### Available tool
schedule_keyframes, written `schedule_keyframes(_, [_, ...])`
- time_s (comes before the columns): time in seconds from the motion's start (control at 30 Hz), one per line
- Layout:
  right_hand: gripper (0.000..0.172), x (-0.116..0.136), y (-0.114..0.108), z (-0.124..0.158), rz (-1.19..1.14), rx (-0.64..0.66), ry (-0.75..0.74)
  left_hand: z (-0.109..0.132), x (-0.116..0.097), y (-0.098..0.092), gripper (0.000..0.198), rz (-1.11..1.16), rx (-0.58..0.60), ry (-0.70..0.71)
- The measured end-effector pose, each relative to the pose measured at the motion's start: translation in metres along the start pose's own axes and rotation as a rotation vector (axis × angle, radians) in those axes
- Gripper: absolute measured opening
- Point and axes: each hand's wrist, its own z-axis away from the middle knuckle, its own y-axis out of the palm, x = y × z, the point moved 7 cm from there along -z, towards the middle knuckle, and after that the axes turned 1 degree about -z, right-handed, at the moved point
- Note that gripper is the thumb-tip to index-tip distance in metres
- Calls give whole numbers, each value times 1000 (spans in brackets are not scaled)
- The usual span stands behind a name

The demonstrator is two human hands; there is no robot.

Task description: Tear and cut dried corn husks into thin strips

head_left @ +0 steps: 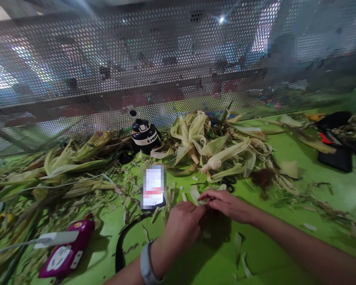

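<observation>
- Husk piece [194, 193] lies low on the green table [287, 209], right at the fingertips.
- Left hand [184, 221] and right hand [225, 205] meet there, fingers drawn in close; I cannot tell whether either grips it.
- Just beyond, dark loops [229, 183] lie against a husk heap [192, 136]; a brown tuft [262, 179] sits to its right.
- Another heap [74, 160] spreads left, crossed by a white cable [77, 182].
- Near the left hand: a lit phone [153, 184] and a black strap [120, 245].
- Mesh [166, 59] walls off the far side.
- Black bottle [145, 136], beside the right-hand heap: its pale band reads "ENC", the rest turned away.
- Purple pack [86, 229], lower left: its white label is illegible.
- Phone screen: blurred, unreadable.
</observation>
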Motion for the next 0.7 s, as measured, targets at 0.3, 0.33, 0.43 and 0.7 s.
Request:
schedule_keyframes(0.3, [45, 22, -21, 14, 242, -43, -167, 9, -5, 8, 18, -42, -183, 88])
schedule_keyframes(0.33, [41, 27, -22, 18, 261, -10, -215, 9, -6, 6, 18, -28, -190, 93])
schedule_keyframes(0.43, [32, 32, -18, 24, 315, 124, -272, 9, -4, 4, 17, -12, -211, 81])
schedule_keyframes(0.7, [31, 21, -16, 15, 625, -25, -231, 8, -1, 4, 16, -18, -280, 65])
